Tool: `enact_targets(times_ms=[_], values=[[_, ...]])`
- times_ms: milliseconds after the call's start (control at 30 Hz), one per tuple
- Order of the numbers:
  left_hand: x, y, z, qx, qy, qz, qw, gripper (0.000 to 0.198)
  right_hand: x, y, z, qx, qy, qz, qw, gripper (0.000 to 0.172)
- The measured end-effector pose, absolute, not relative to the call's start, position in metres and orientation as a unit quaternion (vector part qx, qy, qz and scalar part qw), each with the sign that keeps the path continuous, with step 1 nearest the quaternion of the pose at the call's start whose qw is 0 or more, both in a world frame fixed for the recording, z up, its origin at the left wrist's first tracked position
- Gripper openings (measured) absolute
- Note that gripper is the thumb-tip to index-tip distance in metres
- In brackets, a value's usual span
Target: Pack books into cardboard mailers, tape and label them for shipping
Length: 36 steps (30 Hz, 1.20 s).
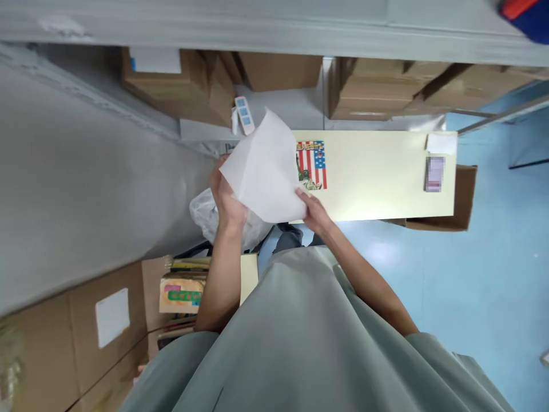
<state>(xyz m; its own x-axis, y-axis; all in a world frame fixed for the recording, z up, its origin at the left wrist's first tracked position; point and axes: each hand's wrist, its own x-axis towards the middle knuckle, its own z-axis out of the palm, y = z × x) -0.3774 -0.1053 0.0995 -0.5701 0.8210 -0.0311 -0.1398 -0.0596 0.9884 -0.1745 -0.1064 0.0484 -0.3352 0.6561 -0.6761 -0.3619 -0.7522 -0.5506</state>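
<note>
A creased white sheet [268, 171], paper-like and folded up into a point at the top, is held in front of me above the table's left end. My right hand [315, 212] pinches its lower right corner between thumb and fingers. At its left edge is my left hand [229, 197], closed around the side, with some fingers hidden behind it. Just right of the sheet, a booklet [312, 166] with a red-striped flag cover lies on the cream tabletop [377, 171]; the sheet partly covers it.
Cardboard boxes [377, 86] fill the shelf beyond the table. A white multi-socket power strip [245, 115] hangs near its edge. A phone-sized purple item [434, 173] lies at the table's right end. A clear plastic bag [203, 213] and stacked books [184, 294] are at lower left.
</note>
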Motion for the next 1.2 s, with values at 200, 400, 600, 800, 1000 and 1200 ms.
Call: enact_targets(times_ms=[200, 400, 600, 800, 1000, 1200], values=[[-0.336, -0.071, 0.119, 0.535, 0.640, 0.495, 0.246, 0.013, -0.023, -0.068, 0.064, -0.634, -0.274, 0.585, 0.425, 0.055], [-0.292, -0.067, 0.104, 0.678, 0.636, 0.311, 0.196, 0.028, 0.109, -0.026, 0.049, -0.717, -0.384, 0.432, 0.389, 0.057], [-0.227, -0.055, 0.053, 0.698, 0.653, 0.179, 0.236, 0.040, 0.202, 0.022, 0.029, -0.733, -0.442, 0.407, 0.319, 0.052], [-0.144, -0.037, 0.009, 0.681, 0.672, 0.112, 0.270, 0.059, 0.256, 0.057, -0.003, -0.726, -0.520, 0.371, 0.255, 0.047], [-0.065, -0.010, -0.030, 0.683, 0.660, 0.073, 0.304, 0.082, 0.284, 0.074, -0.032, -0.727, -0.576, 0.329, 0.177, 0.046], [-0.042, 0.002, -0.069, 0.668, 0.660, 0.004, 0.344, 0.090, 0.301, 0.083, -0.048, -0.745, -0.564, 0.324, 0.145, 0.050]])
